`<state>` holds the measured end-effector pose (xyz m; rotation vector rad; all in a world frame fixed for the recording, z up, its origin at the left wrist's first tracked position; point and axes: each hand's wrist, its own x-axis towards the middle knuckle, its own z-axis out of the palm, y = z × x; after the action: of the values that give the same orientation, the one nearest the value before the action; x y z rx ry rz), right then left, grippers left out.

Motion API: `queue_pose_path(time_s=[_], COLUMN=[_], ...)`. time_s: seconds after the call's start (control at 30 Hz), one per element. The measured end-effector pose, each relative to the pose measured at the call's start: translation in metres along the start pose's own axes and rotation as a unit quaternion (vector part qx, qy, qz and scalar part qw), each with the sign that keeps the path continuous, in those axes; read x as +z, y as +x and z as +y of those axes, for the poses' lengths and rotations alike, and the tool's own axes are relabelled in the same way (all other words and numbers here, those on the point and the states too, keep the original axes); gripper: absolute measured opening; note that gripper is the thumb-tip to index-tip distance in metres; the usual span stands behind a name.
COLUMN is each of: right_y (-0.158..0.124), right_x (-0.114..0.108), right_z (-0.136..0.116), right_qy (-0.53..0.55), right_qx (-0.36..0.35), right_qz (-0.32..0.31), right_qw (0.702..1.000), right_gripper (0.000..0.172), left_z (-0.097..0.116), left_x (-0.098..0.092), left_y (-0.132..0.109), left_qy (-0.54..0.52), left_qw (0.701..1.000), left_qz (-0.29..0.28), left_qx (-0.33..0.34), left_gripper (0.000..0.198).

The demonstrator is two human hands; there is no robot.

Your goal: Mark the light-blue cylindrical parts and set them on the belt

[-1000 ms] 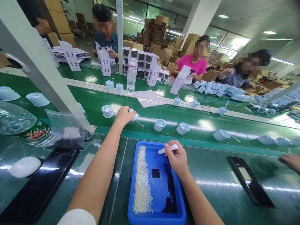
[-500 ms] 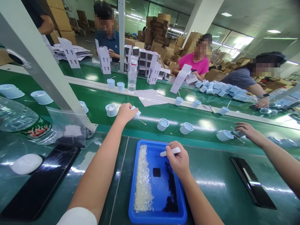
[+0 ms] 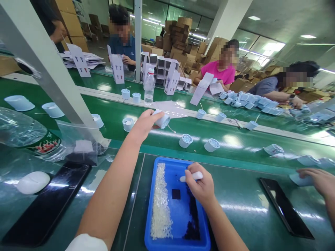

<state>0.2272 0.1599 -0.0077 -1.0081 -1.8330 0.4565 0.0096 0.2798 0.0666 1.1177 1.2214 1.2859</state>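
Note:
My left hand [image 3: 146, 126] is closed around a light blue round plastic housing [image 3: 164, 120] with a thin wire trailing from it, above the green belt. My right hand [image 3: 201, 184] grips a white pen-like tool [image 3: 192, 176], its tip over the blue tray [image 3: 149, 209]. Inside the tray lie a band of clear small pieces [image 3: 160, 205], a strip of black small pieces [image 3: 193, 216] and a black square [image 3: 176, 194]. More blue housings stand on the belt, among them one with a spoked top [image 3: 185, 140] and another beside it [image 3: 211, 145].
Left of the tray lie a dark phone [image 3: 49, 209], a white mouse-shaped object [image 3: 33, 182] and a big water bottle [image 3: 28, 136]. Another dark phone [image 3: 285, 207] is at right, near a co-worker's hand [image 3: 318, 179] holding a blue housing. A metal post [image 3: 52, 69] slants across the left.
The housing in my left hand shows more fully and has shifted right. My right hand stays over the tray. At right, the co-worker's hand has drawn a housing off the belt toward the near side.

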Motion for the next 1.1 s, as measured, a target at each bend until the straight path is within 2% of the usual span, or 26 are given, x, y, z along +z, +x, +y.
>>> queue_pose_path(time_s=[0.1,0.17,0.2,0.3,0.37,0.67,0.83,0.87,1.0,1.1], right_y=[-0.004,-0.006,-0.006,-0.003,-0.001,-0.001,-0.003,-0.003,-0.003,-0.005], right_x=[-0.002,-0.001,0.0,0.002,0.002,0.006,0.006,0.005,0.002,0.002], right_z=[-0.006,-0.005,-0.003,0.006,0.013,0.016,0.009,0.008,0.004,-0.002], right_qy=[0.019,0.02,0.019,0.009,0.003,0.014,-0.015,-0.019,-0.001,0.018], right_qx=[-0.043,-0.043,-0.03,0.027,0.049,0.066,-0.005,-0.015,-0.036,-0.047], right_qz=[-0.101,-0.129,-0.108,0.011,0.036,0.004,-0.113,-0.113,-0.033,-0.064], right_qw=[0.994,0.991,0.994,1.0,0.998,0.998,0.993,0.993,0.999,0.997], right_gripper=[0.021,0.021,0.021,0.021,0.021,0.02,0.02,0.021,0.024,0.022], left_z=[0.005,0.005,0.004,0.0,-0.001,0.003,0.003,0.003,0.004,0.004], left_x=[0.013,0.021,0.025,0.033,0.035,0.035,0.034,0.033,0.03,0.029], left_y=[-0.007,-0.01,-0.011,-0.012,-0.012,-0.014,-0.013,-0.013,-0.013,-0.014], left_qy=[-0.118,-0.151,-0.16,-0.168,-0.163,-0.147,-0.155,-0.158,-0.165,-0.168], left_qw=[0.991,0.985,0.983,0.979,0.978,0.983,0.98,0.98,0.979,0.979], left_qz=[-0.06,-0.078,-0.088,-0.117,-0.128,-0.111,-0.119,-0.123,-0.12,-0.116], left_qx=[0.003,-0.006,-0.012,-0.022,-0.023,-0.024,-0.022,-0.018,-0.013,-0.018], left_gripper=[0.024,0.021,0.02,0.02,0.019,0.019,0.019,0.019,0.02,0.022])
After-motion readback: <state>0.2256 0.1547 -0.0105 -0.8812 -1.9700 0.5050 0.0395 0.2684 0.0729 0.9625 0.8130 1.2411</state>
